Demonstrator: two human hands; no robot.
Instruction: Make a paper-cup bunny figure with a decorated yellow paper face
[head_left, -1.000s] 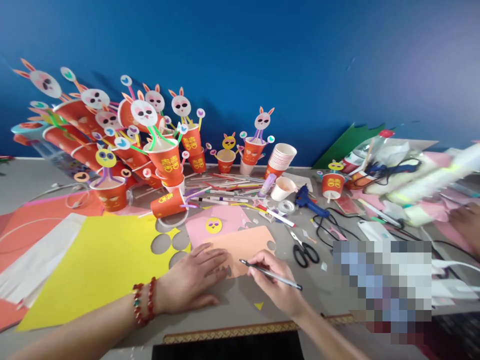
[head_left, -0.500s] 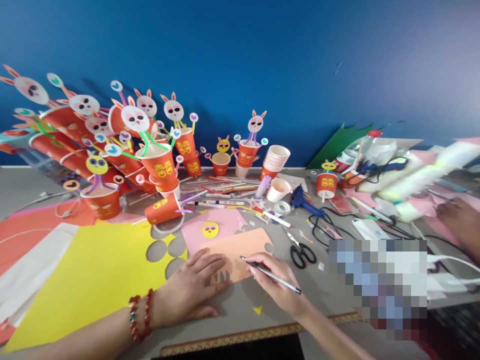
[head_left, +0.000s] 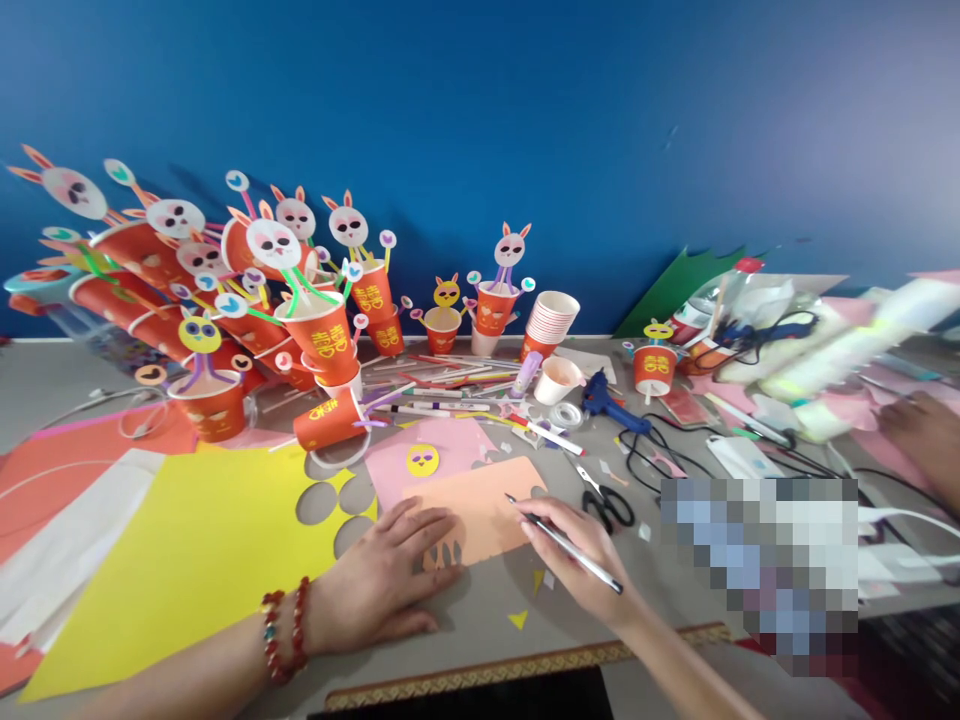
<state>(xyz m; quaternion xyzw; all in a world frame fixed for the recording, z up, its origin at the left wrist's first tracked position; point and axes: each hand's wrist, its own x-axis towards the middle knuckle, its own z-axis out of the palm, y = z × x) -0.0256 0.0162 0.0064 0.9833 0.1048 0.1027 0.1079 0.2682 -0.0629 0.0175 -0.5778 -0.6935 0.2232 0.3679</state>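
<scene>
My left hand [head_left: 390, 575] lies flat with its fingers spread over the left end of an orange paper sheet [head_left: 480, 505], which has small cut-outs along its lower edge. Above the sheet's right part, my right hand [head_left: 577, 555] grips a pen [head_left: 574, 550], its tip pointing up and left near the paper. Pink paper [head_left: 450, 435] lies partly under the orange sheet, with a yellow round face [head_left: 422, 460] on it. Black-handled scissors [head_left: 609, 505] rest just beyond my right hand. Left of my hands is a large yellow sheet [head_left: 187, 550] with round holes.
Red paper cups [head_left: 322, 345] with rabbit faces crowd the back left. A white cup stack [head_left: 553, 318], markers [head_left: 435, 408] and a blue glue gun [head_left: 615, 405] lie further back. Another person's hand [head_left: 919, 435] is at the right, near cables and white rolls.
My right hand has moved slightly right with the pen, whose tip has shifted up and right. My left hand stays on the orange paper.
</scene>
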